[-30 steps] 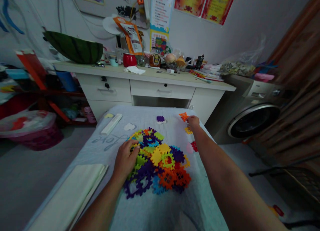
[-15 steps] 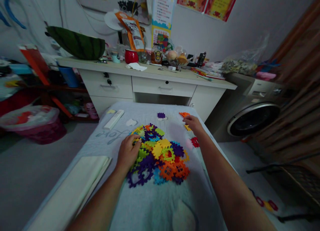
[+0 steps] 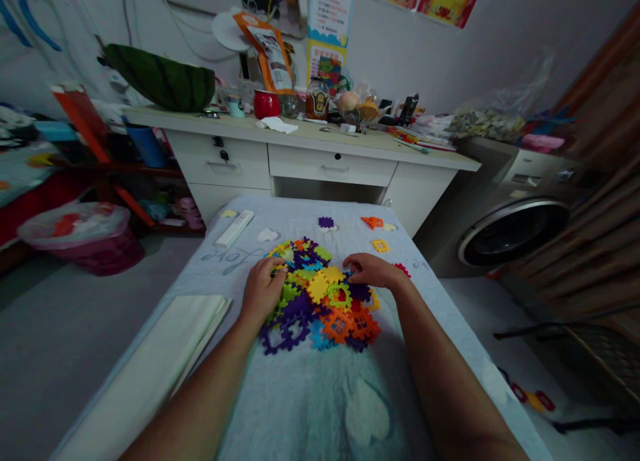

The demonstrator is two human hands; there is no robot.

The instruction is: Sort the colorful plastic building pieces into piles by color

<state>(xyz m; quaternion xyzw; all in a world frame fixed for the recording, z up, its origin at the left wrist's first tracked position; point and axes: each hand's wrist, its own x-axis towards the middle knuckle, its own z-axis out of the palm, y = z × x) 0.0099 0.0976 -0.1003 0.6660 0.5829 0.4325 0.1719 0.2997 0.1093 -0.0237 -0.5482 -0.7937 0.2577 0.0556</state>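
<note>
A heap of colourful plastic interlocking tiles [image 3: 320,288], toothed along their edges, lies on the cloth-covered table in front of me. My left hand [image 3: 264,288] rests at the heap's left edge, thumb and fingers closed about a small yellow tile [image 3: 277,269]; part of that tile is hidden. Over the heap's upper right side is my right hand [image 3: 370,270], fingers bent and parted from the thumb, just above a dark purple tile [image 3: 360,292]. Apart from the heap lie a purple tile [image 3: 326,222], an orange tile [image 3: 373,222], a yellow square tile [image 3: 381,246] and a partly covered red tile [image 3: 403,269].
On the left of the table are a folded white board [image 3: 145,368] and a narrow white box [image 3: 235,228]. Behind stands a white desk [image 3: 320,161] bearing a watermelon-shaped object [image 3: 160,80] and jars. A washing machine [image 3: 505,208] stands at the right.
My right hand has come from the orange and yellow tiles at the far right back to the heap. My left hand stays at the heap's left edge. The view has shifted slightly.
</note>
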